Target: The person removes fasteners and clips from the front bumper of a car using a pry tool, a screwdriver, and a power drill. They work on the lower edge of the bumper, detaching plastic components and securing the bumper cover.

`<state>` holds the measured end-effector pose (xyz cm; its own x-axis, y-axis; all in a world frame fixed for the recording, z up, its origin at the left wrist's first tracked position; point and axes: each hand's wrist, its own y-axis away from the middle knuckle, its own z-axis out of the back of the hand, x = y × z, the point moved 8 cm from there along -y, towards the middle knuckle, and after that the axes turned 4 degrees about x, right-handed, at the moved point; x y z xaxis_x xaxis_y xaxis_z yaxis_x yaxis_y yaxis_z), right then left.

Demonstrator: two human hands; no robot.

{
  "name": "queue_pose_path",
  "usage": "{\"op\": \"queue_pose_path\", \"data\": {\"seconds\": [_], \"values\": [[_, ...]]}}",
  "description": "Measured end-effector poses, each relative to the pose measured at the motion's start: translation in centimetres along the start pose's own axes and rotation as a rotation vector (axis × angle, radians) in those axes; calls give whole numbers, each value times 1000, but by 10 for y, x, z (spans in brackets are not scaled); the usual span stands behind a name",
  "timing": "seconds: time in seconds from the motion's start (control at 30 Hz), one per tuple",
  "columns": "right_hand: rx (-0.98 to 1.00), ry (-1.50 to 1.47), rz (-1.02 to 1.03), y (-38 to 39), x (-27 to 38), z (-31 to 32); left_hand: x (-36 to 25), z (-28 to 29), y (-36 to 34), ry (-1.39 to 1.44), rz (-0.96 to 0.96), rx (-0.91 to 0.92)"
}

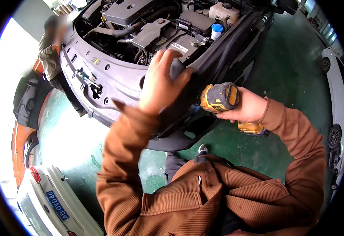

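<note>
My right hand [247, 105] grips a yellow and black cordless drill [219, 97] by its handle, with the battery [252, 128] below the fist. The drill's front end points toward the car's front corner; its tip is hidden. My left hand [162, 80] is raised over the grey front panel [120, 74] with fingers and thumb spread, and nothing shows in it. Whether its fingers touch the dark rounded part behind them I cannot tell. Beyond lies the uncovered engine bay, with a battery [178, 48], a grey engine cover [128, 12] and a blue-capped washer filler [216, 30].
Another person [53, 55] stands at the panel's far left. A white car [55, 200] is at the lower left, another white car [339, 90] along the right. The hood latch [95, 89] sits mid-panel. Green floor [288, 67] lies to the right.
</note>
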<state>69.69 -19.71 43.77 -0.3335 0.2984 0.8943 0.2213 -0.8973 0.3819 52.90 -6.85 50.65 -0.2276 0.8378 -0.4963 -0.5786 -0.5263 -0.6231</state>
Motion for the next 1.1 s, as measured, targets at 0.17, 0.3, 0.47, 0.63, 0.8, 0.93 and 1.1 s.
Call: {"op": "queue_pose_path", "data": {"seconds": [0.17,0.3,0.47,0.63,0.8,0.93,1.1], "values": [[65,-25,77,-4,3,-4,-48,-57,138,481,396,-61],[43,1,3,-2,0,0,-24,-97,167,-8,336,-245],[51,-23,-5,-1,-5,2,-20,-106,174,-218,444,-286],[40,-78,15,-1,-12,3,-20,-103,159,-430,482,-290],[11,-99,75,5,-25,5,-9,-112,153,-487,468,-299],[-30,-123,56,5,-44,2,2,-120,157,-496,511,-271],[-32,-140,131,1,-63,-2,1,-118,154,-503,475,-340]]}}
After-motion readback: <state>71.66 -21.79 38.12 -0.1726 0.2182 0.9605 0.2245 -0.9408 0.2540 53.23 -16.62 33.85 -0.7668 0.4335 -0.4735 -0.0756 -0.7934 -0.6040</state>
